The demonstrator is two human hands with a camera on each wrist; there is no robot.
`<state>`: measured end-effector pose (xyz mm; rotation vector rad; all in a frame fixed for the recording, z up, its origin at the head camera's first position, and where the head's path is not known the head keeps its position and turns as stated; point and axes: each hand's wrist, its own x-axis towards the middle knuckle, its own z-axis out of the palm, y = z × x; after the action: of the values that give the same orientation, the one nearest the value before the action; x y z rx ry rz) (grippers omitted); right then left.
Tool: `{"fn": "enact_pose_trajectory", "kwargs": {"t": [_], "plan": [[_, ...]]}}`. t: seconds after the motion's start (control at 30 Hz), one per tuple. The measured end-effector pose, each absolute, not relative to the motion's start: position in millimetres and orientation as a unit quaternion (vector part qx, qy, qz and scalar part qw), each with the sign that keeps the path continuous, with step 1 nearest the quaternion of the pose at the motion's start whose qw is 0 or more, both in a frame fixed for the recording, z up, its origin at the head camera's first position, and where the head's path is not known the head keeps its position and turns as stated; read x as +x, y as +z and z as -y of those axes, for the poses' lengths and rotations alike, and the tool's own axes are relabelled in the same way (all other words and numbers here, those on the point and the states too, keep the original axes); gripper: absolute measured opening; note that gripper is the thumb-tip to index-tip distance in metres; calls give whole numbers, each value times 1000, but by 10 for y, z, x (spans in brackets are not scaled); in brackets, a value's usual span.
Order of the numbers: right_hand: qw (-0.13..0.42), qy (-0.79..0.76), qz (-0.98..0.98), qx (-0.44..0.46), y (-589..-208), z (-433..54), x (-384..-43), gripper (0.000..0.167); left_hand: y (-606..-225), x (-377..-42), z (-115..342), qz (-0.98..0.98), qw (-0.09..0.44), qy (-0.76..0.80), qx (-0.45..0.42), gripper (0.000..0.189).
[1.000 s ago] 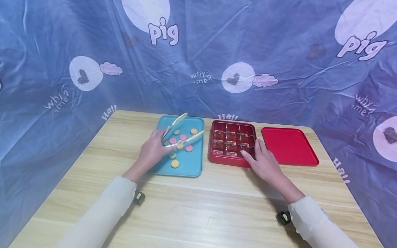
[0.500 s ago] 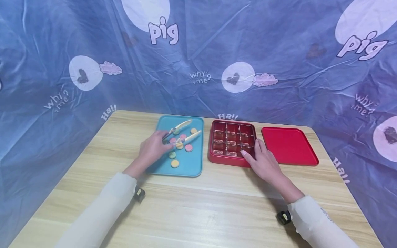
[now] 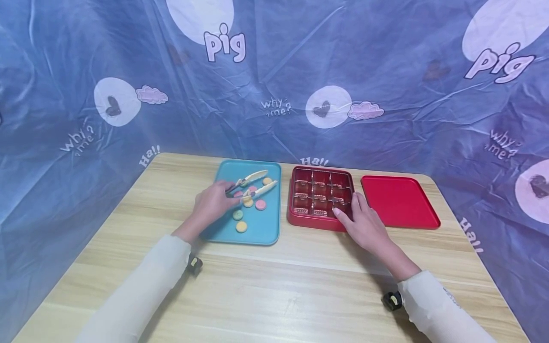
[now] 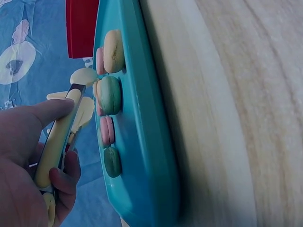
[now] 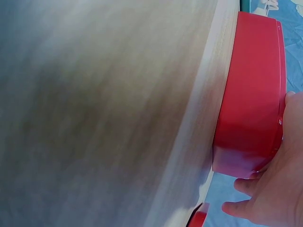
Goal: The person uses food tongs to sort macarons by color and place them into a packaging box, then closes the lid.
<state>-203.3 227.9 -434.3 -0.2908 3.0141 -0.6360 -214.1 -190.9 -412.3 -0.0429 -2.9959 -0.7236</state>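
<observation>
My left hand (image 3: 211, 205) grips cream-tipped tongs (image 4: 57, 142) over a turquoise tray (image 3: 261, 233). Their two arms are spread apart, with the tips low over macarons at the tray's far half. Pink, yellow and green macarons lie scattered there, including a yellow macaron (image 3: 241, 226) and a green macaron (image 4: 110, 95); some are partly hidden behind the tongs. My right hand (image 3: 368, 226) holds the front right corner of a red box (image 3: 315, 222), thumb over the rim and fingers along its right side. A clear insert divides the box into several compartments.
A flat red lid (image 3: 401, 202) lies right of the box, close to the right hand. Both stand with the tray on a wooden table (image 3: 274, 286). A blue printed cloth (image 3: 274, 62) hangs right behind the table's far edge.
The tongs have come down toward the macarons, and their tips have drawn closer together. My right hand has stayed at the box corner.
</observation>
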Motion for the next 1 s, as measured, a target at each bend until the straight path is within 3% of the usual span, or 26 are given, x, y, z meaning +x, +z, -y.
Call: {"fn": "enact_pose_trajectory", "kwargs": {"t": [1.0], "plan": [[41, -210, -973, -82, -4339, -2303, -2028, 104, -4158, -2181, 1927, 969, -4, -247, -4, 57]]}}
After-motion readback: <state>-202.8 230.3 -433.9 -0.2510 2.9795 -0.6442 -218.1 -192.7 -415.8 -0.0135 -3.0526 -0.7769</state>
